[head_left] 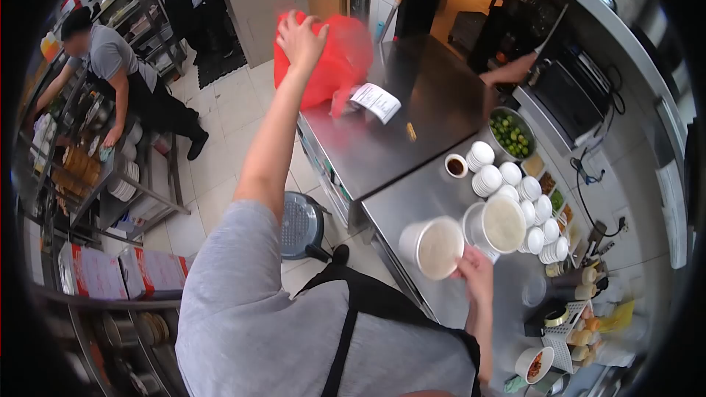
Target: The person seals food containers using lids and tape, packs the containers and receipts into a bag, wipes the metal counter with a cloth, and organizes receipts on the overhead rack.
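My left hand [303, 43] reaches far out, its fingers bent over the top of a red plastic bag [334, 59], which is smeared by motion. A printed paper slip [376, 103] hangs at the bag's lower edge, over the steel counter. In my right hand [478, 273] is a white takeaway tub [439, 248] with a translucent lid, tilted and held by its rim side above the counter. Right beside it stands a second lidded white tub [504, 225]. What is inside the bag cannot be made out.
Stacked small white cups [507, 174] and a dark sauce cup [456, 166] stand behind the tubs. Farther back is a bowl of green limes [512, 134]. A grey stool [301, 224] is by the counter. Two co-workers [125, 66] are at the left; another person's arm [509, 72] reaches in.
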Available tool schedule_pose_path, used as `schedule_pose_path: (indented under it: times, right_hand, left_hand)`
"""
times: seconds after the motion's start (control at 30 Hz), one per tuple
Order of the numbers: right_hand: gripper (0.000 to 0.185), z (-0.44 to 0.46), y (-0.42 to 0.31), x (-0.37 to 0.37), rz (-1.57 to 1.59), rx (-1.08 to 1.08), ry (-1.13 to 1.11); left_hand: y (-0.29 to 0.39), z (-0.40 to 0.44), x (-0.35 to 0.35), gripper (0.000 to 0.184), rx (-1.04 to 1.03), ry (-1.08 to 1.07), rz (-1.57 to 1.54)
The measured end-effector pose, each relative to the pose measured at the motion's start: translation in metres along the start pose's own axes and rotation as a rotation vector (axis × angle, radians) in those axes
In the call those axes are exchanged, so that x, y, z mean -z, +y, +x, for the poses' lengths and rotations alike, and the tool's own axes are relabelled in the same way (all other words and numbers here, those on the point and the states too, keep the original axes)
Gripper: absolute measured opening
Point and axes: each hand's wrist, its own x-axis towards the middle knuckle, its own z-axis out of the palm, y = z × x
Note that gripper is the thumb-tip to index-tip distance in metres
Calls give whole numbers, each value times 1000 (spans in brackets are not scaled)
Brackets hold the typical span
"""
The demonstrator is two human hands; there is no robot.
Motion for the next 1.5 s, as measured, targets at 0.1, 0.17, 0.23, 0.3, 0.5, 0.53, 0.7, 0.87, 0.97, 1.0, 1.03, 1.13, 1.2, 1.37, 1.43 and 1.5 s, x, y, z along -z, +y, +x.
schedule_pose_path:
  times: [0.1,0.17,0.23,0.3,0.5,0.53,0.7,0.87,0.97,1.0,1.03,1.13,1.2,1.37,1.43,1.5]
  right_hand:
    - [33,80,-69,-69,29,198,-91]
    - [29,132,-111,-121,80,252,-134]
    - [27,189,-134,-167,208,232,-269]
    - [26,242,-149,-219,440,160,-413]
    - [17,397,-172,-330,276,36,-568]
    - [17,426,-173,-330,114,66,-492]
    - [21,457,-234,-307,-1016,765,447]
    - [23,484,-245,-302,-1126,832,366]
    - [17,521,-231,-312,-757,229,-85]
    - [15,519,-226,-317,-491,201,-125]
    - [13,517,-224,-320,-226,170,-163]
    - [13,543,-220,-324,-208,153,-53]
    - [16,549,-207,-325,-233,172,107]
    - [23,571,-197,-318,-315,308,8]
    - [26,542,-219,-307,-685,469,-82]
    - [35,470,-254,-294,-836,567,-268]
  left_hand:
    - [-53,37,-52,42,137,-113,89]
    - [-86,51,-68,51,337,-342,-64]
    - [-112,46,-61,59,332,-603,-263]
    - [-124,27,-29,57,318,-619,-545]
    - [-133,12,23,37,597,-416,-985]
    - [-136,19,24,33,589,-354,-1069]
    - [-134,39,47,23,547,-452,-1162]
    - [-118,21,42,20,533,-549,-1178]
    - [-112,17,42,20,520,-590,-1166]
    - [-113,15,42,19,496,-555,-1164]
    - [-114,14,42,19,475,-520,-1161]
    - [-117,12,47,18,522,-513,-1201]
    - [-119,8,49,18,512,-522,-1176]
    - [-121,0,47,19,521,-559,-1132]
    - [-120,5,48,21,369,-540,-811]
    - [-107,8,54,23,85,-229,-631]
